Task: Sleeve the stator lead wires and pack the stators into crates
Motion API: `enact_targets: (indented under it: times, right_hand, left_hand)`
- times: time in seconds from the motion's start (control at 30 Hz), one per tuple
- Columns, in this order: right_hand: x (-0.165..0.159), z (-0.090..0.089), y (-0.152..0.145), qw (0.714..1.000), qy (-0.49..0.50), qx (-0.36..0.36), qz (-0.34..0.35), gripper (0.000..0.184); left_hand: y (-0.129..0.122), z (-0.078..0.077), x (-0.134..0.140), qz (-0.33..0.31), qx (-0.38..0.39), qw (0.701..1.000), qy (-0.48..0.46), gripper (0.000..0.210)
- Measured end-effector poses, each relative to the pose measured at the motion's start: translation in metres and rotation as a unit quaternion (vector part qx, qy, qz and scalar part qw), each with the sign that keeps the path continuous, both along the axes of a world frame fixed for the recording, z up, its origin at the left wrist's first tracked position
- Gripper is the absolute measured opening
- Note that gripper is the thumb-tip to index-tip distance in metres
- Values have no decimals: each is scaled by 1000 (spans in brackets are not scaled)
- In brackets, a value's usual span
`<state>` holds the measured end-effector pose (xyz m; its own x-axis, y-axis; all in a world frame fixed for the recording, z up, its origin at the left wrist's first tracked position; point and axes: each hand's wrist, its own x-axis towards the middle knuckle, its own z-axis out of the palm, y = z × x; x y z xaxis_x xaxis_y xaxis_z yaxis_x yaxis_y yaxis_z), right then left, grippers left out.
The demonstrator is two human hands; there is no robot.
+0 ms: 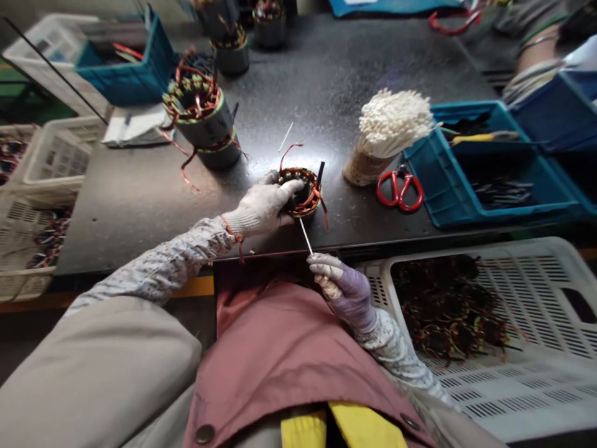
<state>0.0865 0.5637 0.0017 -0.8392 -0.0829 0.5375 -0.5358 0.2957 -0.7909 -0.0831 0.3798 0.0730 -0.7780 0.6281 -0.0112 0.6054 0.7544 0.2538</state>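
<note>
My left hand [265,202], in a white knit glove, is closed on a motor stator [310,190] near the table's front edge. The thumb lies over its inner opening. Copper-coloured leads and a black sleeve stick up from the stator's rim. My right hand [342,286], in a white and purple glove, is below the table edge, its fingers pinching a thin white stick [306,236]. The far end of that stick reaches the stator's near side; whether it goes inside cannot be made out. Another thin white strip [286,137] lies on the table behind the stator.
A bundle of white sticks [394,124] stands right of the stator, beside red-handled scissors [400,190] and a blue bin [433,193]. Stacked stators [205,124] are at left. A white crate [541,261] of stators sits low right. Another person's arm [538,53] is at upper right.
</note>
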Motion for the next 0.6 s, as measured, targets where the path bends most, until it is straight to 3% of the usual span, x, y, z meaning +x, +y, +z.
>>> enact_targets:
  times: [0.17,0.3,0.4,0.6]
  right_hand:
    - [-40,-6,-25,996,25,-22,-77,21]
    - [-63,-11,-34,987,59,-20,-147,20]
    - [-57,-11,-34,984,20,-17,-178,19]
    - [-36,-4,-38,989,37,16,-140,16]
  left_hand:
    - [2,3,7,13,11,1000,-12,69]
    - [1,3,21,83,30,994,-70,76]
    - [0,4,28,97,36,990,-95,85]
    - [-5,14,23,71,-32,995,-54,89]
